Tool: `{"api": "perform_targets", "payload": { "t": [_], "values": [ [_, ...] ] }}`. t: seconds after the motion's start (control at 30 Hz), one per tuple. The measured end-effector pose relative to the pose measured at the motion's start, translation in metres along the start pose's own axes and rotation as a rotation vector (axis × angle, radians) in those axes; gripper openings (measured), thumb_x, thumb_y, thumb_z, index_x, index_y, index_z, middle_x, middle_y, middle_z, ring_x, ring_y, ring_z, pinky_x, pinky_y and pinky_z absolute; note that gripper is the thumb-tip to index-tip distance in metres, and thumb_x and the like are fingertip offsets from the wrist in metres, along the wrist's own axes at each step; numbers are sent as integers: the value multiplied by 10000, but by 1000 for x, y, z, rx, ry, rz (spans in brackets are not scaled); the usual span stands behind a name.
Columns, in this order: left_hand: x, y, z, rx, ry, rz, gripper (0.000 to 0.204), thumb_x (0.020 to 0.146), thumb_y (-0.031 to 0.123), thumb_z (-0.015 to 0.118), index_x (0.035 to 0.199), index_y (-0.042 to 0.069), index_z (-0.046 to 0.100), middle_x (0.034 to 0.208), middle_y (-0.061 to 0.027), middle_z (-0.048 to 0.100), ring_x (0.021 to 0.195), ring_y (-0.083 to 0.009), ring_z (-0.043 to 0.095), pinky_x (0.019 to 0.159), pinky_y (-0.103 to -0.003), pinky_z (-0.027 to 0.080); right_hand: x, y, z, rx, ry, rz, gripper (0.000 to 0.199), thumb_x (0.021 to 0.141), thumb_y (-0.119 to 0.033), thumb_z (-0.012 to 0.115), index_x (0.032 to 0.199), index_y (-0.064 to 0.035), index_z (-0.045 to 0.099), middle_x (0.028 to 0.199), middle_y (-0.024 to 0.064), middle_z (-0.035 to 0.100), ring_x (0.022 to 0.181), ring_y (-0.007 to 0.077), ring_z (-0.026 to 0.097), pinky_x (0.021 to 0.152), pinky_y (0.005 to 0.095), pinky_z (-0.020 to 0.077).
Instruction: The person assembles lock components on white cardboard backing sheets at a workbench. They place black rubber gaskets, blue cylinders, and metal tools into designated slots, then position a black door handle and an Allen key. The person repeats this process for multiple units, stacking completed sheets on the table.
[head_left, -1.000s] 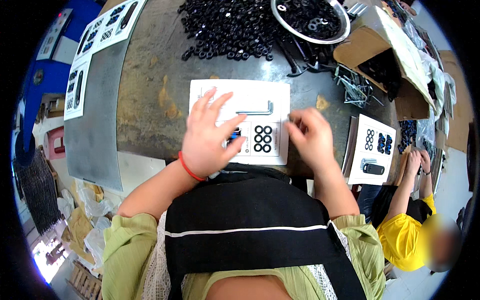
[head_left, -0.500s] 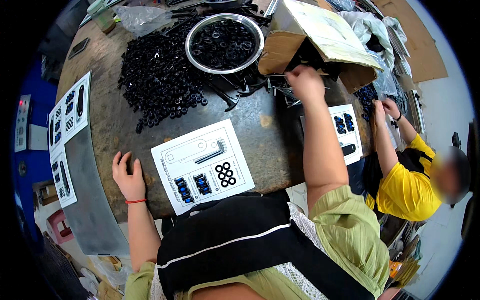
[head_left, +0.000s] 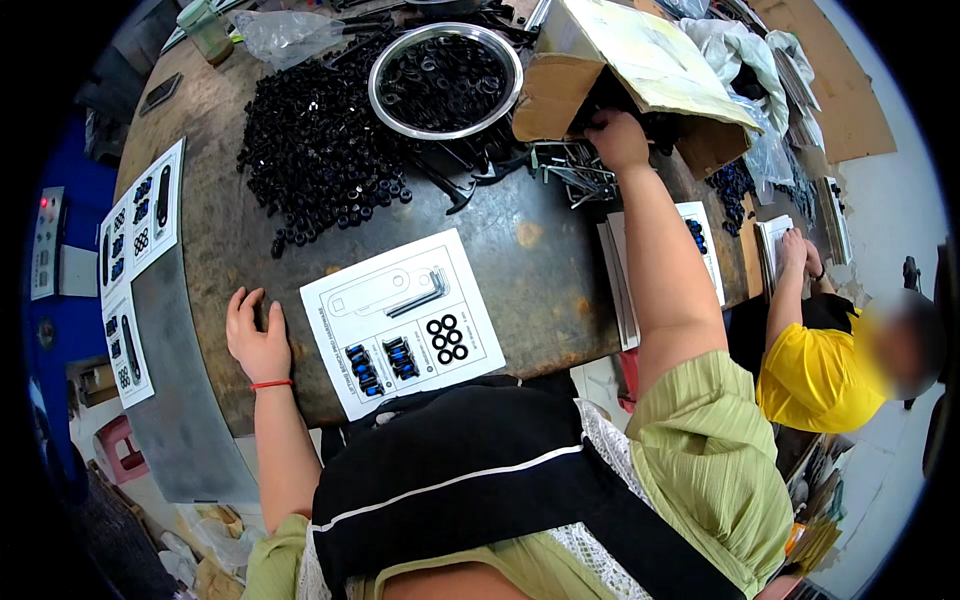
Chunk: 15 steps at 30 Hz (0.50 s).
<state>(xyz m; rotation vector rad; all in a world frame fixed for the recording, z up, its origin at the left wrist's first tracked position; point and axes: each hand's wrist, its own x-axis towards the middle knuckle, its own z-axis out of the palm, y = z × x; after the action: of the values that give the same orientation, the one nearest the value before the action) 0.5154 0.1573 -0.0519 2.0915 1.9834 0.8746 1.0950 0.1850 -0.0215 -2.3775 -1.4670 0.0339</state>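
Observation:
My right hand (head_left: 620,140) reaches into the mouth of a cardboard box (head_left: 640,60) lying on its side. Its fingers are curled among dark parts there, and whatever they grip is hidden. My left hand (head_left: 260,335) rests on the tabletop, fingers spread, holding nothing. Between my arms lies a white card (head_left: 375,250) showing hex keys (head_left: 418,298), blue-and-black bolts (head_left: 402,358), black rings (head_left: 447,338) and a wrench-like outline with no black piece on it. Loose hex keys (head_left: 575,172) are heaped below the box, beside my right wrist.
A metal bowl of black washers (head_left: 445,80) stands by a heap of small black nuts (head_left: 320,150). More cards lie left (head_left: 145,210) and under my right forearm (head_left: 700,250). At right, a co-worker in yellow (head_left: 815,375) has hands on a white stack (head_left: 775,245). A phone (head_left: 160,92) lies far left.
My right hand has moved up and slightly right, deeper into the box mouth. My left hand has barely moved. The co-worker's hands have shifted down onto the white stack.

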Motion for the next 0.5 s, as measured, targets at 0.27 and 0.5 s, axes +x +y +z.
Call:
{"api": "perform_targets", "payload": {
  "t": [0.27,0.5],
  "values": [
    [-7,-2,1,-137,-10,17,291,853,159,682,1129,69,656,1341,-117,535,1206,-308,530,1012,-437,414,-58,0,-59,265,144,64,303,779,-243,737,965,-4,721,904,196,706,830,329,689,743,388,532],
    [-21,84,-40,-867,-369,-48,333,858,74,662,1188,45,626,1281,-88,568,1119,-157,568,882,-284,486,-155,-57,-90,1328,170,312,125,932,-118,623,967,1,622,633,-22,508,503,65,424,456,209,305]
  ]
}}
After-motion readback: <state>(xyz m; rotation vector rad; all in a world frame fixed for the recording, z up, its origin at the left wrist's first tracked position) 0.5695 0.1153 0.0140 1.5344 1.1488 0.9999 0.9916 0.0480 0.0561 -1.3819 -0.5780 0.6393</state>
